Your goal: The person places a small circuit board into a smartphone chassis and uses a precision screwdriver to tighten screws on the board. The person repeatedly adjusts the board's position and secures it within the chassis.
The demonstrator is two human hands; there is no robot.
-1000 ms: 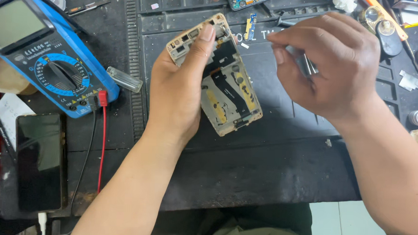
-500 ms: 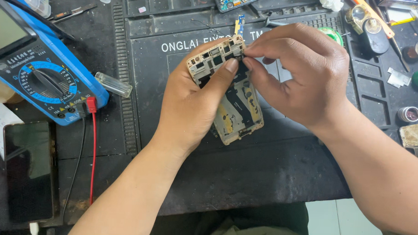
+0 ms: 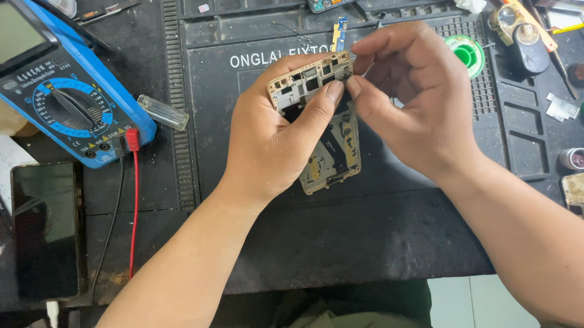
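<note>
My left hand point(image 3: 276, 141) grips a gold-coloured phone frame point(image 3: 331, 155) with its inner side facing me, held tilted above the black repair mat point(image 3: 242, 117). Its thumb presses on the frame's upper right corner. My right hand point(image 3: 414, 100) meets that same corner with fingertips pinched together; whether a small part or tool sits between them is hidden.
A blue multimeter point(image 3: 46, 78) with red and black leads lies at the left, a dark phone point(image 3: 47, 230) below it. A clear plastic vial point(image 3: 163, 112) rests beside the meter. A green solder spool point(image 3: 465, 55), small circuit boards and tools line the mat's far and right side.
The frame rose a little and my right hand closed in on its upper right corner, from hovering apart a second ago to pinching at it now.
</note>
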